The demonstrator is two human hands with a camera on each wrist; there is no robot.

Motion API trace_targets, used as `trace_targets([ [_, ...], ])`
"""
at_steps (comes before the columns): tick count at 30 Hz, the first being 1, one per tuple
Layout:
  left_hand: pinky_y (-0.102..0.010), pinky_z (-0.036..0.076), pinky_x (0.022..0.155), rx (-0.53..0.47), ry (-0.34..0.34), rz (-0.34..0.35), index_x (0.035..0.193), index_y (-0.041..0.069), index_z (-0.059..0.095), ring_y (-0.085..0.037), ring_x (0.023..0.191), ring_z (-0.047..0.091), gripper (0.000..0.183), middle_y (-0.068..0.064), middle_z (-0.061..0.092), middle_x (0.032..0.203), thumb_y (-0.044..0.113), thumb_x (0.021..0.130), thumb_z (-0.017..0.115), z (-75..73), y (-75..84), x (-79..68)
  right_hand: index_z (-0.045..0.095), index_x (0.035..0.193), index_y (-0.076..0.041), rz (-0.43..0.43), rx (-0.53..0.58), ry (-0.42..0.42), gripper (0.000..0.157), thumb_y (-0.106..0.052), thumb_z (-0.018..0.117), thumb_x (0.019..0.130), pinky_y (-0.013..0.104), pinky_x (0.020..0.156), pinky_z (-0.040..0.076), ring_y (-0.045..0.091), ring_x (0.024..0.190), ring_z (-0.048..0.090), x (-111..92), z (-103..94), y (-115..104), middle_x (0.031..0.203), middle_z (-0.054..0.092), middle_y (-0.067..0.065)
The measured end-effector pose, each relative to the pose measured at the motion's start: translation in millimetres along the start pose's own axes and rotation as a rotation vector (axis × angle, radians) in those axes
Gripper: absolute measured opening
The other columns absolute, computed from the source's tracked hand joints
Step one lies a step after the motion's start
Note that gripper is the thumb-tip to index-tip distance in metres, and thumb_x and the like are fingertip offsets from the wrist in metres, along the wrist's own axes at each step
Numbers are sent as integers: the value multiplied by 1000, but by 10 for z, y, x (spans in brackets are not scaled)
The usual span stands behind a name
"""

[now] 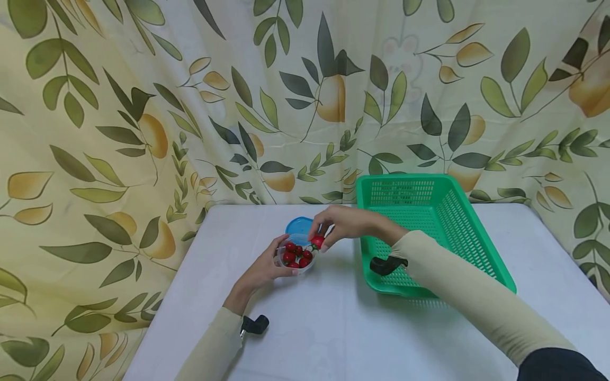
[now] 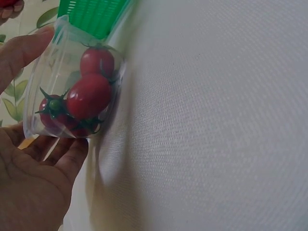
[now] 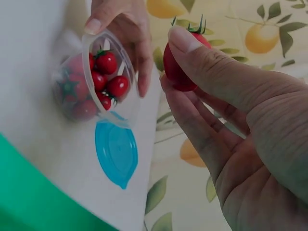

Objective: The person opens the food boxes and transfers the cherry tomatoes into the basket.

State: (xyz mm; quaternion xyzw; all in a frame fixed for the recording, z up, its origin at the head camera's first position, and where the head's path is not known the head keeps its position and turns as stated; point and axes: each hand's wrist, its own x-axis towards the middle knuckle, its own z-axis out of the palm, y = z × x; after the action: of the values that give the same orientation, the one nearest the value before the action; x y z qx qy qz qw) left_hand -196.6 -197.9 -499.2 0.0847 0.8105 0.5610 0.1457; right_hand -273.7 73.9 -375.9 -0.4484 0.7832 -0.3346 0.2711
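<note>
A clear plastic tub point(image 2: 57, 53) stands on the white table, with several red cherry tomatoes point(image 2: 89, 96) inside, some with green stalks. My left hand point(image 1: 267, 266) grips the tub from the left, thumb on one side and fingers round the other. Just over the tub's right rim, my right hand point(image 1: 344, 222) pinches one cherry tomato point(image 3: 180, 72) between thumb and fingertips; its green stalk points up in the right wrist view. Behind the tub lies a blue lid point(image 1: 298, 225), partly covered by the tub in the head view.
A green plastic basket point(image 1: 481, 233) with slotted walls sits on the right of the table point(image 1: 305, 328), under the right forearm. A curtain point(image 1: 200, 132) printed with leaves and fruit hangs behind the table. Each sleeve carries a small black wrist camera point(image 1: 257, 324).
</note>
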Motion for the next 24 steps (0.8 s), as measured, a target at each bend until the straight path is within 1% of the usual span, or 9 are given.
trace_targets([
  [5,-57,35,116,20,-1,-7,160,24,26,-35,152,25,103,-3,31,164,27,78,89,4,6,7,75,115,-19,30,26,-6,30,-20,82,86,31,86,60,16,104,70,-119,-50,4,109,71,-3],
  [9,-56,37,115,34,11,-27,159,28,28,-35,151,26,102,-3,30,164,28,77,89,10,14,5,75,116,-19,54,44,-5,31,-19,83,86,32,85,60,17,104,70,-218,-94,12,110,72,-2],
  [12,-56,37,115,40,19,-38,159,29,28,-35,152,26,102,-4,30,164,27,77,90,12,17,0,75,117,-19,59,49,2,32,-18,82,86,33,86,60,18,105,70,-300,-133,38,112,72,-1],
  [18,-57,37,115,35,19,-27,159,27,28,-37,152,25,101,-5,29,165,25,78,89,21,14,-9,75,119,-19,53,20,26,32,-18,81,88,32,87,59,18,105,70,-503,-218,105,113,71,-1],
  [24,-59,37,114,39,28,-30,159,27,29,-36,152,25,100,-4,30,165,24,79,88,32,22,-2,75,120,-23,77,-6,60,33,-19,81,87,31,89,58,17,104,68,-713,-292,135,111,72,-4],
])
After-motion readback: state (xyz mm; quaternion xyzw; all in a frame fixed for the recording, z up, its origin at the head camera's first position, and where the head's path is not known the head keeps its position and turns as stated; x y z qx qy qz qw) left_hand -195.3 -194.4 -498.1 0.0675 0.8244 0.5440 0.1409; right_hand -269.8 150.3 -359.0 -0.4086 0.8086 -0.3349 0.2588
